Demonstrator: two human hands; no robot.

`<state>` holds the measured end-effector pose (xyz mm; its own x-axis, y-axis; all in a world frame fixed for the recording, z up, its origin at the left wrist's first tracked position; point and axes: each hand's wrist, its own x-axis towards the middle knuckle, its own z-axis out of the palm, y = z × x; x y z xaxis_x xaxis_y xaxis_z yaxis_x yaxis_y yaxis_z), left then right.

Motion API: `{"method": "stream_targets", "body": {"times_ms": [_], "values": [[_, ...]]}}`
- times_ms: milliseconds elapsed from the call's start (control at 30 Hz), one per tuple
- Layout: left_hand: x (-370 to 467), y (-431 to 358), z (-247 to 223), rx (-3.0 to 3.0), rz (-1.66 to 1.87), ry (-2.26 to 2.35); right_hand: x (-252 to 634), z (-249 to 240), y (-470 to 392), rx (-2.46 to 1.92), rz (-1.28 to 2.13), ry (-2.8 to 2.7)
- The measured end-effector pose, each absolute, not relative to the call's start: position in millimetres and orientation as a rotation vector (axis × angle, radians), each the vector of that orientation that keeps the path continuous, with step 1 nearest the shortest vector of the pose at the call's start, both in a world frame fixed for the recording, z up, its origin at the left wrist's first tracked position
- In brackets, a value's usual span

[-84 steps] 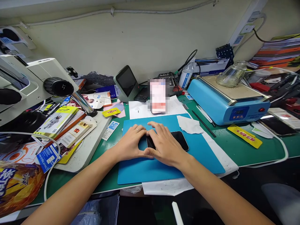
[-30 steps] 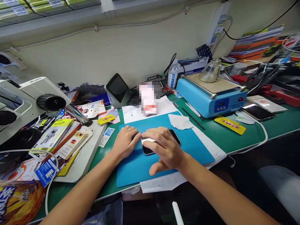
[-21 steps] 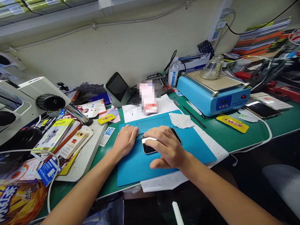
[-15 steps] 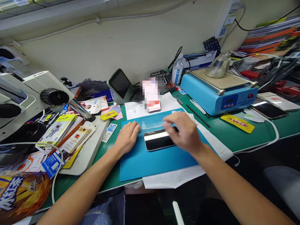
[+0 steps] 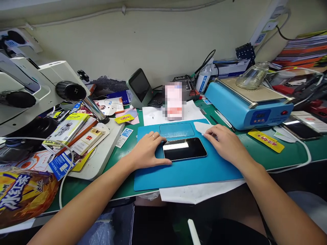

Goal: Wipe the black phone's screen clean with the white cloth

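On the blue mat [image 5: 178, 177] lies a smartphone [image 5: 187, 153], its black glossy screen up with a white reflection on it. My left hand [image 5: 146, 151] spans the phone's left end, fingertips at the far corner and thumb along the near edge. To the right, my right hand [image 5: 224, 141] has its fingertips pinched at the edge of a thin white sheet, perhaps a wipe [image 5: 201, 127], at the mat's far right. A clear screen-shaped pane with a dark outline [image 5: 176, 129] lies flat just beyond the phone.
A blue heating plate machine [image 5: 245, 109] with a glass jar [image 5: 251, 76] on top stands at right. At left are a microscope stand [image 5: 95, 109] and stacked boxes [image 5: 68, 127]. A blurred-out upright phone [image 5: 174, 102] is behind the mat. Thin tools [image 5: 224, 120] lie by the machine.
My right hand has moved off the phone's right end to the white sheet. My left hand has gone from the mat onto the phone's left end. The camera view has shifted slightly.
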<state>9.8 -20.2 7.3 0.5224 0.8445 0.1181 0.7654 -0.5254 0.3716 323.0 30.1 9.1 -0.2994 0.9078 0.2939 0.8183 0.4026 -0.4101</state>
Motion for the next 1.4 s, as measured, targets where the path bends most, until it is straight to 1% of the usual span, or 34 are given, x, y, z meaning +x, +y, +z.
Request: {"method": "stream_targets", "body": {"times_ms": [133,300,533,667,800,900,1000,1233,1400], "values": [[9,-20,6,2.475,0.417,1.359,316,20,-5,-1.425,0.246,-2.117],[10,-19,5,2.493,0.442,1.358,300,10,-51,-1.182,0.312,-2.386],[8,-17,5,2.471,0.477,1.345,282,-15,-52,-1.233,0.13,-2.611],[3,-14,3,2.398,0.572,1.288,253,-11,-56,-1.233,0.258,-2.735],[0,-13,1,2.313,0.694,1.32,219,2,-56,-1.119,0.478,-2.767],[-1,-13,0,2.271,0.724,1.357,210,7,-48,-1.051,0.559,-2.769],[-2,-13,-1,2.272,0.691,1.356,221,8,-37,-1.045,0.539,-2.748],[-2,-16,3,2.281,0.576,1.378,281,6,-21,-1.309,0.369,-2.721],[-1,-16,4,2.291,0.583,1.365,310,-1,-26,-1.376,0.283,-2.734]]}}
